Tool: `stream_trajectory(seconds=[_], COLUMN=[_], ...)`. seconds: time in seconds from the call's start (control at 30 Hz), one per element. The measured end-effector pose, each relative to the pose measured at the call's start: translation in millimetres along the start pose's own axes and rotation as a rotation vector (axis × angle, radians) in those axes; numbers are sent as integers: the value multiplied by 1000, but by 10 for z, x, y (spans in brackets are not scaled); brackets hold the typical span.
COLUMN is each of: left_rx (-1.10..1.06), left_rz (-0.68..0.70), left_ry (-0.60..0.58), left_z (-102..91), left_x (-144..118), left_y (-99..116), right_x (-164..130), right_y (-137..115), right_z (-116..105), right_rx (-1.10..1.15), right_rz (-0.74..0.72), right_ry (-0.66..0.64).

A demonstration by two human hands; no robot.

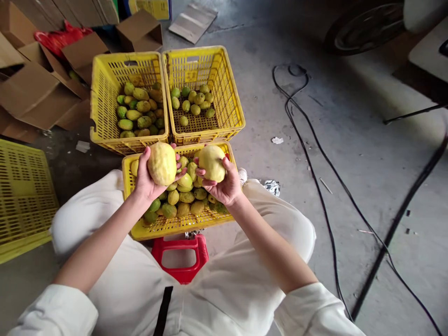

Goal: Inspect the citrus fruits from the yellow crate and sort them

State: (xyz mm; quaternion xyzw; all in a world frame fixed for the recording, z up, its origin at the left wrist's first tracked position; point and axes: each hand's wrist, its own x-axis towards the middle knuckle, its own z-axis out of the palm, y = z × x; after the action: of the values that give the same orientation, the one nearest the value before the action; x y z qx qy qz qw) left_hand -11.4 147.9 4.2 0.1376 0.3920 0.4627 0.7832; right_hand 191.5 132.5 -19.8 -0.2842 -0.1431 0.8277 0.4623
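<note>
- Concrete floor [350,140] carries three yellow crates.
- My left hand [145,179] grips one pale yellow fruit [161,163]; my right hand [224,186] grips another fruit [212,163], fingers wrapped around each.
- Both are held above the near crate [168,227], still well filled.
- Far left crate [105,93] is fuller than the far right crate [224,84].

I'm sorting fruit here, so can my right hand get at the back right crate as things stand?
Probably not yet: the right hand is shut on a yellow fruit. The path to the back right crate looks open, and its top is uncovered.
</note>
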Motion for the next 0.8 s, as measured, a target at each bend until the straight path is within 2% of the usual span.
stream_trajectory(seconds=[0.17,0.27,0.5,0.67,0.8], left_rx=[57,55,131,105,164], left_rz=[-76,-68,-41,-125,-177], left_ry=[116,138,67,37,11], left_z=[-217,-289,-343,-323,-304], left_x=[-74,-132,-138,-137,-136], left_y=[-23,6,-73,-198,-227], right_x=[-4,-18,-103,-99,-74], right_y=[10,55,182,194,198], right_z=[-43,-124,-303,-255,-176], right_rx=[-25,-78,73,60,15], right_rz=[6,25,102,155,152], right_ry=[-15,-13,106,173,174])
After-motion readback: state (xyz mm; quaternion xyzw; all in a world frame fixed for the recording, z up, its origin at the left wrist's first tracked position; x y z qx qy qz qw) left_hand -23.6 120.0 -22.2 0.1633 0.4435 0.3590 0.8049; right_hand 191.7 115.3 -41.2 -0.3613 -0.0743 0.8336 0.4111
